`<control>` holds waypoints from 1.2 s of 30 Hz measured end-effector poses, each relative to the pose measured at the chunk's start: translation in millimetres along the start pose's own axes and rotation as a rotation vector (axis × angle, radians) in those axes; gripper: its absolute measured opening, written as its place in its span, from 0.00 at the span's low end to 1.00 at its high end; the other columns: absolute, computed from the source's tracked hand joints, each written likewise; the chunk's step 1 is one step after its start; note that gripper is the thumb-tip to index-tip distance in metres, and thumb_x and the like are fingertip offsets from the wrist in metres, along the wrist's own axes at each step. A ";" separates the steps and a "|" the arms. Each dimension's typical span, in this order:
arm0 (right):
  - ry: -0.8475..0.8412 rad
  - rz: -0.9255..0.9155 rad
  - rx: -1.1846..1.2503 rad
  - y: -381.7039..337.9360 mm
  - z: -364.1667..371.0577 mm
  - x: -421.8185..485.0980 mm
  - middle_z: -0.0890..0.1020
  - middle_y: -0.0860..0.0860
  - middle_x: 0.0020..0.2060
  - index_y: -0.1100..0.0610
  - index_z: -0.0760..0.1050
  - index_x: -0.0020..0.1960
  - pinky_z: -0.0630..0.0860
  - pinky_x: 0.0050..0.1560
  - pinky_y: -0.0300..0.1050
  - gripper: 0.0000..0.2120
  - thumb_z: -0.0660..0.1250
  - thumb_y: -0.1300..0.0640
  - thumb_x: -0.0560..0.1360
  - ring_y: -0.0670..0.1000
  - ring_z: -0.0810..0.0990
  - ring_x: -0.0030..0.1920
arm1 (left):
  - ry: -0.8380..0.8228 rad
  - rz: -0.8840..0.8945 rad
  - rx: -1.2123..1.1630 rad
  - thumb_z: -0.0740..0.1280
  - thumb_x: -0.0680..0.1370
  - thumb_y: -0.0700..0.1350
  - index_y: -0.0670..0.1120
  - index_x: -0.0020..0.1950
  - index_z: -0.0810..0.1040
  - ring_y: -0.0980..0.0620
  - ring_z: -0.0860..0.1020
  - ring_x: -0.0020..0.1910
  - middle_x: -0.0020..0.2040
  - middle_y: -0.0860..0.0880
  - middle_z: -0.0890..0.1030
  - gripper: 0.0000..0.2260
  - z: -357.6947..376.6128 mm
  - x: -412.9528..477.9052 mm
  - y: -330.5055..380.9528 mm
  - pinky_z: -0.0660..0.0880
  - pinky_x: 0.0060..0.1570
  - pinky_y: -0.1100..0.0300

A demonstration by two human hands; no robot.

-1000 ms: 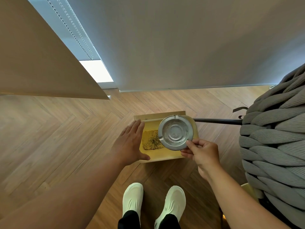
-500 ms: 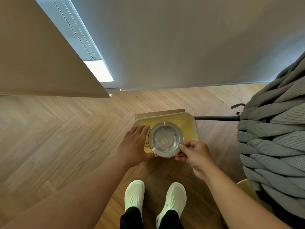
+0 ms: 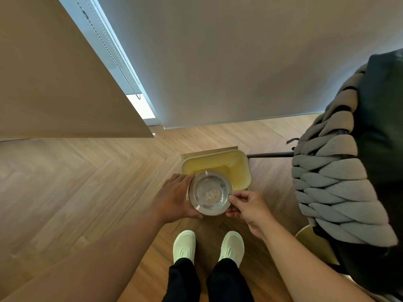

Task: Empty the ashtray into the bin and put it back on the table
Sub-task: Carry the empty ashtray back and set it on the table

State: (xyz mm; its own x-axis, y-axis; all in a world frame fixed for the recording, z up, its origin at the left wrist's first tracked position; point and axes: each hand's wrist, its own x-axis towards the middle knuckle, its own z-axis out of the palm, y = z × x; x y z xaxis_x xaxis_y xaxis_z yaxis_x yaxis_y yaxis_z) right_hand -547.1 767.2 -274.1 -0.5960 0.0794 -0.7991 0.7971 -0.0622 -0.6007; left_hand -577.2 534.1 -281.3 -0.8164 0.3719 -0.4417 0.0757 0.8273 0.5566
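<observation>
Both hands hold a round, shiny metal ashtray upright, bowl facing up. The right hand has a pinching grip on the ashtray's near right rim, thumb on top; the left hand cups its left side, fingers curled against the wall and underside. The ashtray has a broad flat rim and a dished centre with a few pale flecks. It hangs over the near edge of a yellow, rounded-rectangular bin with smooth walls, standing on the herringbone wood floor. Near the hands are two pale shoes. To the right bulks a chunky grey knitted blanket, with a thin dark rod reaching out from it behind the bin.
</observation>
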 end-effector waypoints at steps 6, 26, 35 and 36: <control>-0.013 -0.021 -0.026 -25.8 15.8 -61.0 0.84 0.59 0.39 0.61 0.82 0.50 0.83 0.36 0.43 0.04 0.68 0.66 0.78 0.52 0.83 0.34 | 0.005 0.012 -0.002 0.79 0.58 0.65 0.49 0.74 0.64 0.50 0.69 0.67 0.68 0.50 0.74 0.50 -39.7 -48.8 25.6 0.69 0.66 0.51; -0.077 -0.332 -0.908 -68.4 36.9 -246.9 0.79 0.43 0.43 0.50 0.66 0.70 0.78 0.49 0.45 0.34 0.76 0.61 0.68 0.45 0.78 0.42 | 0.060 0.093 0.060 0.81 0.56 0.61 0.45 0.70 0.69 0.46 0.72 0.58 0.59 0.46 0.76 0.48 -119.5 -191.7 100.4 0.71 0.57 0.53; 0.110 -0.359 -1.023 -33.4 34.7 -294.4 0.84 0.53 0.49 0.50 0.62 0.65 0.82 0.50 0.60 0.32 0.77 0.52 0.69 0.57 0.84 0.49 | -0.008 0.203 0.132 0.81 0.56 0.62 0.48 0.70 0.67 0.49 0.72 0.54 0.58 0.47 0.76 0.47 -114.9 -212.7 117.3 0.71 0.52 0.57; 0.131 -0.349 -1.010 -27.2 32.1 -298.9 0.84 0.53 0.50 0.49 0.62 0.65 0.82 0.51 0.60 0.32 0.77 0.51 0.69 0.57 0.84 0.50 | -0.028 0.226 0.144 0.80 0.56 0.63 0.49 0.69 0.67 0.50 0.71 0.54 0.58 0.47 0.76 0.46 -113.3 -213.7 120.2 0.70 0.51 0.58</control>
State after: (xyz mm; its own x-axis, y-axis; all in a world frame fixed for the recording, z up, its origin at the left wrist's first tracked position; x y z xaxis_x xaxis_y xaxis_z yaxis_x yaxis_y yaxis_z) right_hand -393.8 713.3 -19.8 -0.8389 0.0437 -0.5425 0.3325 0.8303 -0.4472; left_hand -458.5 506.4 -40.2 -0.7535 0.5640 -0.3380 0.3367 0.7725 0.5383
